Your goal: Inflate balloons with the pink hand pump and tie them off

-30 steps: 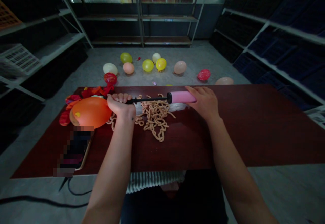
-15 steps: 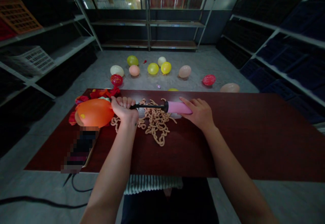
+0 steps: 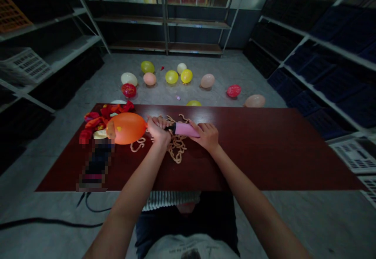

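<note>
An orange balloon [image 3: 127, 129], inflated, lies at table height on the left with its neck at my left hand [image 3: 158, 129]. That hand is closed round the black end of a balloon pump [image 3: 185, 129]; its fingers hide the balloon's neck and the joint. My right hand [image 3: 208, 136] wraps the far end of the pump's pink barrel. Little of the black rod shows between the left hand and the barrel. Under the pump lies a tangled beige chain [image 3: 177, 149], partly covered by my hands.
On the dark red table [image 3: 264, 145], limp red and orange balloons [image 3: 98, 121] lie at the left, near a blurred-out phone-like object [image 3: 96, 165]. Inflated balloons, such as a yellow balloon [image 3: 186, 76], rest on the floor beyond. Shelves [image 3: 164, 20] stand around.
The pump's black rod has slid into the barrel, bringing my hands closer together. The orange balloon has moved right with my left hand and looks fuller. The view has shifted slightly.
</note>
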Demonstrator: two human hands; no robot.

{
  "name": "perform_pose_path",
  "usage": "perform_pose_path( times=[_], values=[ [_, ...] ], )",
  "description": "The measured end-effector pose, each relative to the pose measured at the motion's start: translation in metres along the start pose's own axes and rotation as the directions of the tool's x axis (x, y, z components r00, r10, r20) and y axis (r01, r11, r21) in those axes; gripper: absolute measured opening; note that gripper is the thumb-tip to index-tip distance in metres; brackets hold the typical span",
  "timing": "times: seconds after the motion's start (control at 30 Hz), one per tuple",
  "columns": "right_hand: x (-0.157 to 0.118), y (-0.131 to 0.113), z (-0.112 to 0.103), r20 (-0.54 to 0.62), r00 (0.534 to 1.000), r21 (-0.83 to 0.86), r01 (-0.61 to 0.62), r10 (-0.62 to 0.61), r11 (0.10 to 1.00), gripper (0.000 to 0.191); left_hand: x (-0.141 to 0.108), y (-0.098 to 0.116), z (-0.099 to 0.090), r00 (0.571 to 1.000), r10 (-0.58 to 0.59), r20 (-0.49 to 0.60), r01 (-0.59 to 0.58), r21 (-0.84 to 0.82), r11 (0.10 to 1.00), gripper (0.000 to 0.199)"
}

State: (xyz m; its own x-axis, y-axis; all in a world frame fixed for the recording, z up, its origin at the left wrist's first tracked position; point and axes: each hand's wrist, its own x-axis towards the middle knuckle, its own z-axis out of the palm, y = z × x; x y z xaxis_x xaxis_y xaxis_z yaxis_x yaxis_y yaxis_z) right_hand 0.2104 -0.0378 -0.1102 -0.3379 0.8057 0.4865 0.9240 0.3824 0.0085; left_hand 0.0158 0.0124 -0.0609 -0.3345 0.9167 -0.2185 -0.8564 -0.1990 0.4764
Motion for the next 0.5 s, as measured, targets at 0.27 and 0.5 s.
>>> perform_pose_path(
  times=[0.27,0.5],
  values=[
    [-0.001,-0.001,0.001,0.057,0.998,0.072,0.018,-0.022,0.997,0.058,-0.003,0.016,0.009,0.997,0.007,-0.071,-0.002,0.063,0.998,0.056],
    [-0.001,0.0,-0.001,0.102,0.995,0.031,0.011,-0.014,0.999,0.061,0.003,0.034,0.0,0.997,0.059,-0.044,-0.052,0.136,0.989,0.064]
  ],
)
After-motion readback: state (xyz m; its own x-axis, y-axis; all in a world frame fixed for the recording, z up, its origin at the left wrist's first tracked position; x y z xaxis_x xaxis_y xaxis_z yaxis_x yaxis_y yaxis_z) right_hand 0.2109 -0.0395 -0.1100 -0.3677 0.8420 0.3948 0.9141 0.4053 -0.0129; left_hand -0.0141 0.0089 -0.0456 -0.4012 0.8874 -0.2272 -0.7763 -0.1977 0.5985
